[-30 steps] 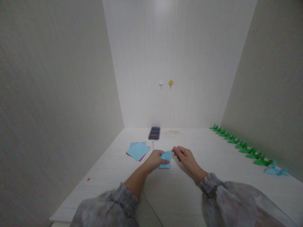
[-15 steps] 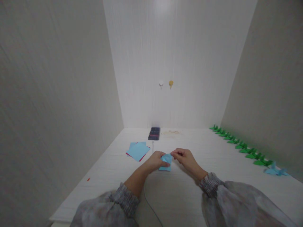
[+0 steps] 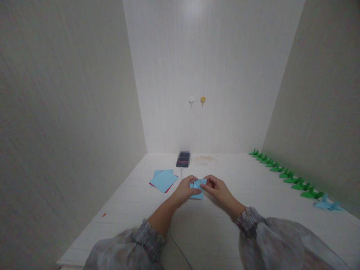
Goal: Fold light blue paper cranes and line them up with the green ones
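A small light blue folded paper [image 3: 198,186] sits between both hands, just above the white table [image 3: 253,195]. My left hand [image 3: 184,190] pinches its left side, fingers closed on it. My right hand [image 3: 217,188] pinches its right upper edge with thumb and fingers pressed together. Both sleeves are grey and gathered at the wrist.
A stack of blue sheets over a red one [image 3: 164,179] lies left of the hands. A dark blurred object [image 3: 183,159] with a cable stands behind. Several green folded paper figures [image 3: 284,173] line the right wall, ending in a blue one [image 3: 327,204]. Two hooks [image 3: 197,100] hang on the back wall.
My right hand moved left and closed onto the blue paper's upper right edge; the two hands came closer together and the paper's shape shifted slightly.
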{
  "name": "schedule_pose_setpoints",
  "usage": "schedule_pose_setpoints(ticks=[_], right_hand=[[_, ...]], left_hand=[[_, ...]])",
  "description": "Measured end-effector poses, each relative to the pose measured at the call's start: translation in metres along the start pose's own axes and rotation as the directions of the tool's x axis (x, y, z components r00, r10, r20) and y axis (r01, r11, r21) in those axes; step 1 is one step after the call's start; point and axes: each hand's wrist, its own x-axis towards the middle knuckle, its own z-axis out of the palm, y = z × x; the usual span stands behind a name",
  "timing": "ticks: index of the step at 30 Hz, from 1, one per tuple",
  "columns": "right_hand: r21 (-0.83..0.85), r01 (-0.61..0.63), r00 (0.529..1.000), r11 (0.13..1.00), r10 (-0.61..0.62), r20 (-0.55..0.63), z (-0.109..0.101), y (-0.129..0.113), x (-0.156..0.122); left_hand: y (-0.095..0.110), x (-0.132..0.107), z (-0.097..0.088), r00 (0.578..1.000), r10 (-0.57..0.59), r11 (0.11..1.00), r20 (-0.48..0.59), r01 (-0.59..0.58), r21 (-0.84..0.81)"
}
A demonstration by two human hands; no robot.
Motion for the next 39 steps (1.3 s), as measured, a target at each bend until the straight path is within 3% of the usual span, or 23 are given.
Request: schedule_pose_setpoints(ticks=[4,12,17,24,28,34,39], right_hand=[[-0.068,-0.037,0.998,0.997,0.040,0.046,0.004,0.007,-0.001],[-0.085,-0.111,0.994,0.990,0.110,-0.012,0.003,-0.001,-0.001],[-0.145,-0.113,0.994,0.983,0.111,-0.020,0.005,-0.003,-0.002],[-0.122,-0.017,0.999,0.992,0.021,0.034,0.003,-0.004,-0.002],[-0.159,0.081,0.997,0.984,-0.078,0.024,0.000,-0.004,-0.002],[-0.174,0.322,0.944,0.930,-0.304,0.126,-0.006,0.000,-0.001],[-0.146,0.388,0.916,0.910,-0.364,0.169,-0.008,0.000,-0.001]], left_hand=[[-0.002,0.000,0.003,0.998,-0.016,1.000,0.056,0.015,0.016],[-0.009,0.005,0.006,0.999,0.020,1.000,-0.025,-0.020,0.017],[-0.008,0.006,0.006,1.000,-0.016,1.000,-0.011,0.016,0.008],[-0.007,0.004,0.007,0.994,-0.022,0.996,0.106,0.030,-0.082],[-0.005,0.002,0.006,0.996,0.035,0.997,0.079,-0.030,-0.067],[-0.008,0.001,0.000,0.991,0.122,0.992,0.055,-0.123,0.011],[-0.007,0.000,-0.002,0.990,0.118,0.992,0.083,-0.120,0.027]])
